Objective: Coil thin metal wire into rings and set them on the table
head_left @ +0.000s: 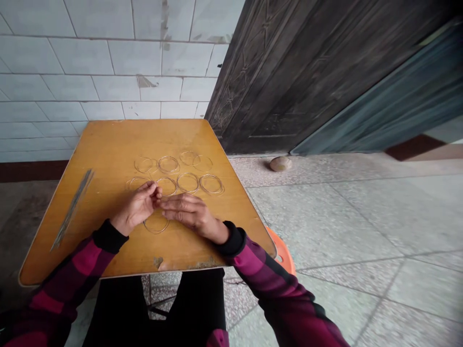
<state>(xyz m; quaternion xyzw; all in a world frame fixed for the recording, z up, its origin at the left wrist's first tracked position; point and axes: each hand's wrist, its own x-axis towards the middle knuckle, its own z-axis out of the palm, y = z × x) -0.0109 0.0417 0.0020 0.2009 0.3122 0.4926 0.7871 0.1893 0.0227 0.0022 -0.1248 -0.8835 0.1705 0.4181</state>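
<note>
My left hand (138,206) is closed over the middle of the table, thumb and fingertips pinched together. From the right, my right hand (190,212) meets it, its fingers pressed together and pointing left. Between and under the two hands hangs a thin wire ring (156,232); only its lower curve shows, and the fingers hide the top where they grip it. Just beyond the hands, several wire rings lie in two rough rows, among them a ring at the right end (211,175) and a back-row ring (169,157). My left hand partly covers the nearest left one.
A bundle of straight grey wires (72,207) lies along the left of the yellow wooden table (119,137). White wall tiles stand behind it. An orange stool (285,258) shows past the right edge. A round stone-like object (280,164) lies by the dark door (267,106).
</note>
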